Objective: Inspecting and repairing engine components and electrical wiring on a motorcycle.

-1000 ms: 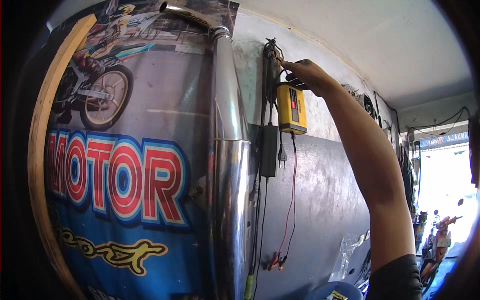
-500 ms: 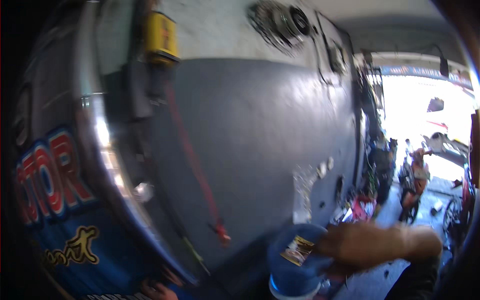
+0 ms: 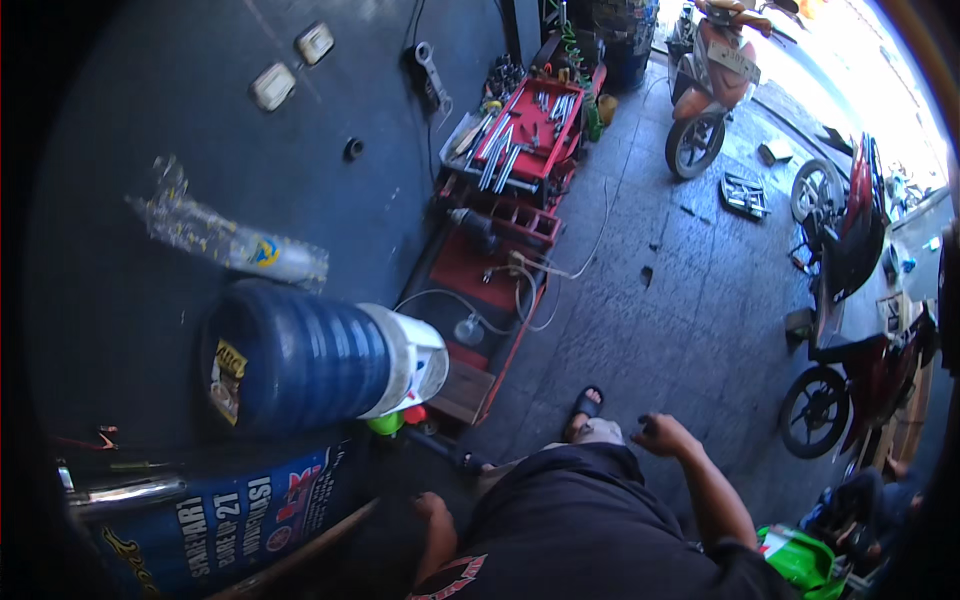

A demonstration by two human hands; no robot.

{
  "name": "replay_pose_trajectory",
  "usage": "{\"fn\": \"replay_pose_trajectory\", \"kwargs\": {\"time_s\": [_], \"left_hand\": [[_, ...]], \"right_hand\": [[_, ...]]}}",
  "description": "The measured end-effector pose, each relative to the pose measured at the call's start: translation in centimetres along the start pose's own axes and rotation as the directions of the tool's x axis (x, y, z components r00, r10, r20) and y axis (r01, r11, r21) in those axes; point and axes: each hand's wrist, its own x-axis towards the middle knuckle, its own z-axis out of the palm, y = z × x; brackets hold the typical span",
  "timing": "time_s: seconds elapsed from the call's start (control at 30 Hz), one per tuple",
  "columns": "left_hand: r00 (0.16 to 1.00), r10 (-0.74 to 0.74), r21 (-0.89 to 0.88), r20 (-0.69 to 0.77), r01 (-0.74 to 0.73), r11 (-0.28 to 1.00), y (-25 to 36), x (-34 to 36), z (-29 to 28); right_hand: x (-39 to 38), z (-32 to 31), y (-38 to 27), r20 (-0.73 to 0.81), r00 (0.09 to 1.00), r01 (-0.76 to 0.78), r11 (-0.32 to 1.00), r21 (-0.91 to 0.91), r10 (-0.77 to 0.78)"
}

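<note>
My left hand (image 3: 433, 512) hangs low beside my dark shirt (image 3: 550, 520), fingers curled; any contents are hidden. My right hand (image 3: 665, 435) is out to the right of my body, its fingers bent around something dark or just shadowed; I cannot make out which. Below me show my sandalled foot (image 3: 588, 405) and the tiled floor. At my left, a blue water jug (image 3: 300, 355) with a sticker sits on a white dispenser (image 3: 410, 370), beside a low red-topped shelf (image 3: 470, 270) with cords across it.
A red tool tray (image 3: 530, 130) stands by the wall. An orange scooter (image 3: 715, 85), a red motorcycle (image 3: 860, 260), a tool case (image 3: 745, 195) and green bodywork (image 3: 800, 560) are ahead and right. Another person (image 3: 890, 510) crouches at lower right. A wooden strip (image 3: 320, 540) borders the banner (image 3: 240, 515).
My right hand has come down from the yellow charger hanging on the wall, past the jug, to beside my body. The view has swung from the wall down to the floor.
</note>
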Motion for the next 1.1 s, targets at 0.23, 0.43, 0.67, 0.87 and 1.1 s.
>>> {"fn": "replay_pose_trajectory", "kwargs": {"time_s": [0.23, 0.43, 0.67, 0.87, 1.1], "left_hand": [[0.76, 0.559, -0.192, 0.332, -0.526, 0.828, 21.5, -17.5, -0.1], [0.687, 0.476, -0.31, 0.549, -0.361, 0.879, 38.4, -28.5, 2.9], [0.645, 0.307, -0.072, 0.7, -0.365, 0.928, 58.0, -43.1, 14.7], [0.253, 0.746, -0.448, 0.616, -0.666, 0.596, 83.3, -55.8, 19.9], [-0.097, 0.941, -0.604, 0.323, -0.787, 0.126, 103.0, -90.5, 22.4]], "right_hand": [[-1.2, -15.2, 9.2, -0.311, 0.939, 0.005, 0.898, 0.439, 0.147], [3.7, -20.6, 21.9, -0.397, 0.847, -0.008, 0.755, 0.656, 0.354], [2.9, -17.2, 39.5, -0.18, 0.518, -0.091, 0.263, 0.961, 0.836], [3.7, -10.7, 44.7, -0.1, -0.279, -0.026, 0.097, 0.995, 0.955], [12.0, -23.5, 47.8, 0.552, -0.249, -0.13, -0.592, 0.795, 0.796]]}}
